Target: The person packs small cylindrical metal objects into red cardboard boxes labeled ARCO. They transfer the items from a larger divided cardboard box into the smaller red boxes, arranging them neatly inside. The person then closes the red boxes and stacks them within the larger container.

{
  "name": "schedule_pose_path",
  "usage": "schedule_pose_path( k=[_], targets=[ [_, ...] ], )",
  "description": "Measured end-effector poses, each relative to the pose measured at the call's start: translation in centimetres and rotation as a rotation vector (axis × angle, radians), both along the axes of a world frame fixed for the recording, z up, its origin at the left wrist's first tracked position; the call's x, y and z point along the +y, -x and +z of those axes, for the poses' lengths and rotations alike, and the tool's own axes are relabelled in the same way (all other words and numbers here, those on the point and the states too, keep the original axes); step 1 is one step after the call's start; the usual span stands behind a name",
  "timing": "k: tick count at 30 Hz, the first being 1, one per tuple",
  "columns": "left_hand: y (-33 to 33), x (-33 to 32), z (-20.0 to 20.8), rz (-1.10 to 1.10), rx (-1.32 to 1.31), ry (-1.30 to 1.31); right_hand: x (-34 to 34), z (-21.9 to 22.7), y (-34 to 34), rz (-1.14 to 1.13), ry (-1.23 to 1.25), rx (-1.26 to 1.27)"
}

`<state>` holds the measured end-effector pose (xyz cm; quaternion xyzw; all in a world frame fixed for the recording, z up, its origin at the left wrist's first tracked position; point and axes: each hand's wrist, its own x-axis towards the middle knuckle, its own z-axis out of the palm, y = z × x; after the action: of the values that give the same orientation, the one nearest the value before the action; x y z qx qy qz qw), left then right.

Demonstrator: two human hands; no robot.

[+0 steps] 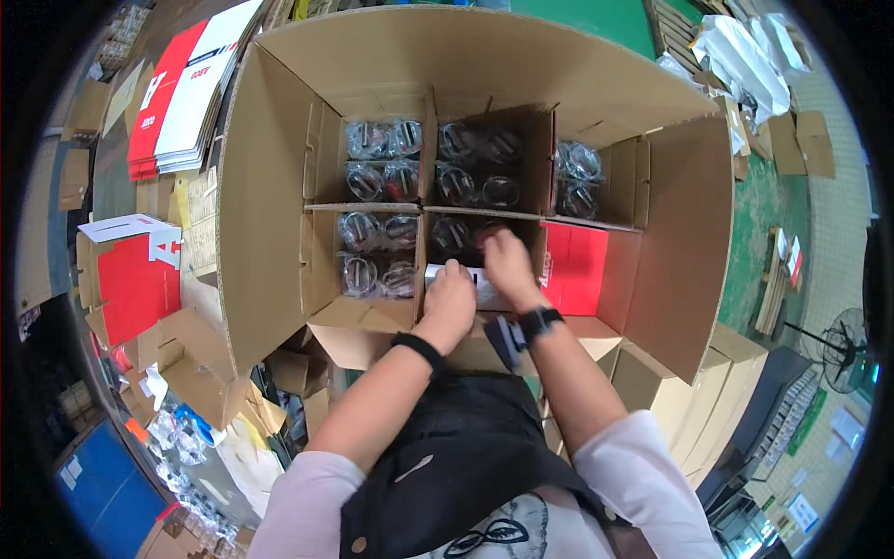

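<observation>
A large open cardboard box (484, 56) stands before me, split by cardboard dividers (391, 206) into several compartments. Clear plastic-wrapped round parts (363, 186) fill most of them in small groups. In the near middle compartment is a white-edged carton (487, 293), with wrapped parts (451, 233) at its far side. My left hand (451, 303) has its fingers closed at the carton's near-left edge. My right hand (510, 270) reaches over the carton, fingers bunched at a dark reddish item they partly hide. A red carton (575, 267) lies in the near right compartment.
Raised flaps (270, 205) surround the box. A stack of flat red-and-white cartons (191, 93) lies at the far left, with an open red carton (140, 289) nearer. Closed brown boxes (684, 410) stand at the near right; a fan (838, 340) is beyond them.
</observation>
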<state>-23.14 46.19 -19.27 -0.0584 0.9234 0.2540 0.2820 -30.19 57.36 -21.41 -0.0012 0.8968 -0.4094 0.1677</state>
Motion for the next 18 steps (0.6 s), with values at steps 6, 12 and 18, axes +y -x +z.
schedule_pose_path(
  k=[6,12,18],
  targets=[
    [4.1,-0.1,-5.1,-0.123,-0.341,0.086,-0.4,8.1,0.1,0.424,-0.461,0.553],
    [1.6,-0.6,-1.0,-0.294,-0.342,0.028,1.1,6.1,-5.3,0.604,-0.711,0.573],
    [1.3,-0.3,2.1,-0.482,-0.336,0.004,-1.9,2.9,2.3,0.638,-0.774,0.162]
  ],
)
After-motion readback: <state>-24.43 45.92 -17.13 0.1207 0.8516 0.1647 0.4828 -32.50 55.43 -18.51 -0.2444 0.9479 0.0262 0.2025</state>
